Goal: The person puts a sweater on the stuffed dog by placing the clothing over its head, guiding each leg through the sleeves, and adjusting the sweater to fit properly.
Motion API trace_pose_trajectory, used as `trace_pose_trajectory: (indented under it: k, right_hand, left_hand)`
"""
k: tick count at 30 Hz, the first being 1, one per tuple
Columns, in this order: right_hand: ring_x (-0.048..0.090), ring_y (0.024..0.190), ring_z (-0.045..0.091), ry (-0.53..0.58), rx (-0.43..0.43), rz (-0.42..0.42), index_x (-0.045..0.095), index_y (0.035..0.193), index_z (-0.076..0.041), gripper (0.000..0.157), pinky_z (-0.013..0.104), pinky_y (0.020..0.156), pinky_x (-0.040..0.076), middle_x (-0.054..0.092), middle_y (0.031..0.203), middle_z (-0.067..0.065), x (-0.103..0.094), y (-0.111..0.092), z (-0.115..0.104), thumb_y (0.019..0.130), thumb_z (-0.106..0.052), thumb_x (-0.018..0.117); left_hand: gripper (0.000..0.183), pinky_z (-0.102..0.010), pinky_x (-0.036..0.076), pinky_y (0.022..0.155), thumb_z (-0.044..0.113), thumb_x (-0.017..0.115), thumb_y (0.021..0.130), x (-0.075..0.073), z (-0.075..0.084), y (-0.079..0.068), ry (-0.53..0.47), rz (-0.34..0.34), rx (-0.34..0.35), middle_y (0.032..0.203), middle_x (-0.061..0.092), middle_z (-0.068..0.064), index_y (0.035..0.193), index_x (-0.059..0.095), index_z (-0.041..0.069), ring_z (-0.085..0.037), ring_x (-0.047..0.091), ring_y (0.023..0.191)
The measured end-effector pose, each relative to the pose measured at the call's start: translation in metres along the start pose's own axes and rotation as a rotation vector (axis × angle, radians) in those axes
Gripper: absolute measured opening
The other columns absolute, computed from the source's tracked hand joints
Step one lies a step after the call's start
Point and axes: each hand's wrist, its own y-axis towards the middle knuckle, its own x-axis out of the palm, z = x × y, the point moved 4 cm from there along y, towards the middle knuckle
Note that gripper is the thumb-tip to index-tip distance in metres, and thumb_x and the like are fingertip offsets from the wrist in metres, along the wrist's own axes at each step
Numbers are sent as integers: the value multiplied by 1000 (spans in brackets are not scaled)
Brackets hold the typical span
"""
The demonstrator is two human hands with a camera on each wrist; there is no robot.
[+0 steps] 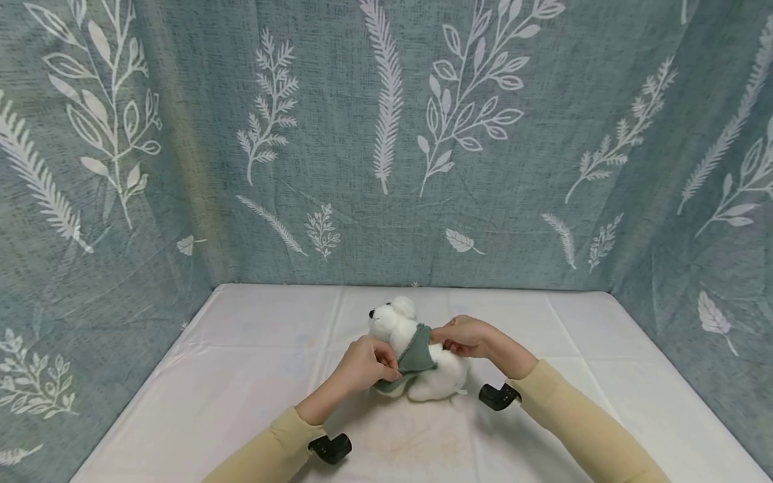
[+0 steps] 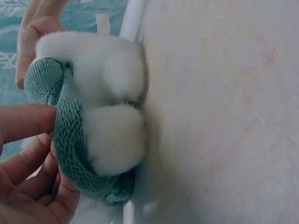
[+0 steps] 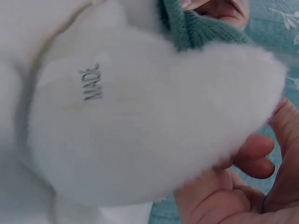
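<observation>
A white plush animal (image 1: 445, 379) with a black nose sits on the table, its head toward the upper left. Around its body is a green knitted garment (image 1: 417, 355), bunched and slanting across it. My left hand (image 1: 362, 365) pinches the garment's lower edge between thumb and fingers; the left wrist view shows the knit (image 2: 70, 135) at the fingertips. At the animal's back, my right hand (image 1: 468, 337) has its fingertips on the garment's upper edge and appears to pinch it. In the right wrist view, the plush body (image 3: 135, 112) with a printed tag hides that contact.
A white cloth covers the table (image 1: 260, 355), with fold lines across it. Blue-green curtains (image 1: 338, 147) with white leaf prints hang at the back and both sides. A black wrist device (image 1: 331, 448) sits at each sleeve cuff.
</observation>
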Motion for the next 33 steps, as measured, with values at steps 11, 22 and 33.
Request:
trace_pose_trajectory:
  k: [11,22,33]
  right_hand:
    - [36,48,3,5,15,8,65,67,-12,17,17,47,31,44,53,-7,-5,3,1,83,-20,64]
    - [29,50,8,-233,-225,-98,70,104,-3,26,24,57,34,38,55,-6,-5,-14,-11,90,-23,62]
    - [19,40,4,-201,-201,-48,73,101,-1,25,19,46,27,30,46,-9,-4,-12,-9,87,-16,58]
  left_hand:
    - [13,-23,47,60,12,76,79,6,8,0,-43,31,40,77,62,-1,85,65,8,-9,56,68]
    - [26,-22,53,64,21,77,80,19,29,-2,-130,151,54,87,66,-7,94,64,4,-15,63,78]
    - [20,-24,51,59,14,77,79,29,25,5,-203,160,-3,80,68,-7,88,65,2,-10,61,71]
